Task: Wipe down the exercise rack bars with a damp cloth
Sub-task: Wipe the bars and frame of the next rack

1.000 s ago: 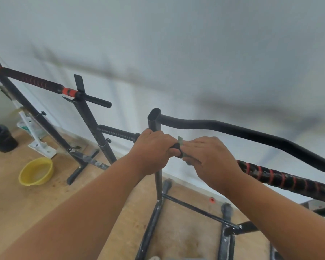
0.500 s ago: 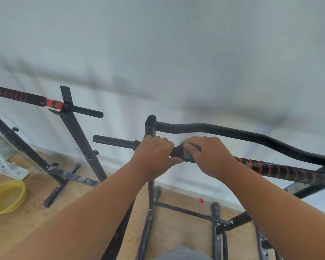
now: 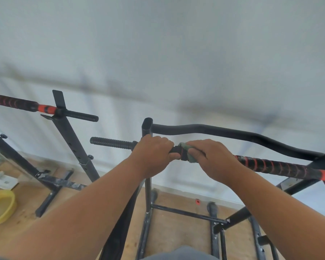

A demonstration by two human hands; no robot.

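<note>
The black exercise rack (image 3: 147, 166) stands against the far wall, its wavy upper bar (image 3: 233, 135) running right from the upright post. Both forearms reach forward from the near edge, wrists level. The left hand (image 3: 152, 152) curls knuckles-up round the lower bar (image 3: 281, 167) just beside the post. Touching it on the right, the right hand (image 3: 212, 159) pinches a small green cloth (image 3: 188, 152) wrapped round the same bar. A yellow bowl (image 3: 0, 207) sits on the floor far left
</note>
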